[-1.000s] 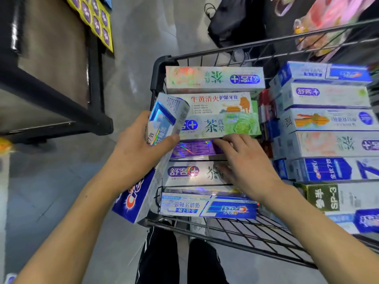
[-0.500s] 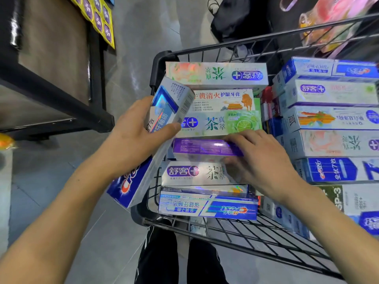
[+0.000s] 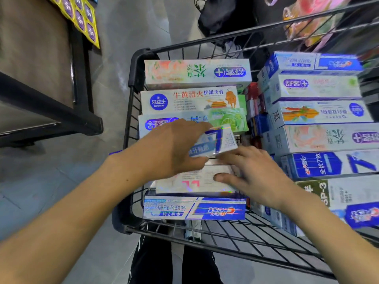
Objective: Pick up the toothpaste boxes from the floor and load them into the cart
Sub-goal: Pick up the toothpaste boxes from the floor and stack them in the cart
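Gripping a blue-and-white toothpaste box (image 3: 213, 143) between thumb and fingers, the person's left hand (image 3: 174, 148) holds it tilted over the left-hand row of boxes inside the wire cart (image 3: 131, 111). The right hand (image 3: 252, 173) lies just beside it, fingers straight and flat, pressing on a pale box with pink print (image 3: 194, 181) that sits in the same row; it holds nothing.

Under and around the hands, that row runs from the near end of the cart to the far end: a blue Crest box (image 3: 194, 210) nearest the person, then the pale box, then a lime-green box (image 3: 227, 119) partly hidden by the left hand, a white box with red Chinese lettering (image 3: 190, 101), and a peach-patterned box (image 3: 196, 73) at the far end.

To the right, a second, taller stack of boxes (image 3: 320, 119) fills the cart's other side, lying lengthwise, one after another.

Beyond the cart lies grey tiled floor (image 3: 127, 37). A dark shelf unit (image 3: 51, 111) stands to the left, with yellow tags (image 3: 82, 19) along its edge. The person's dark trousers (image 3: 160, 261) show below the cart.
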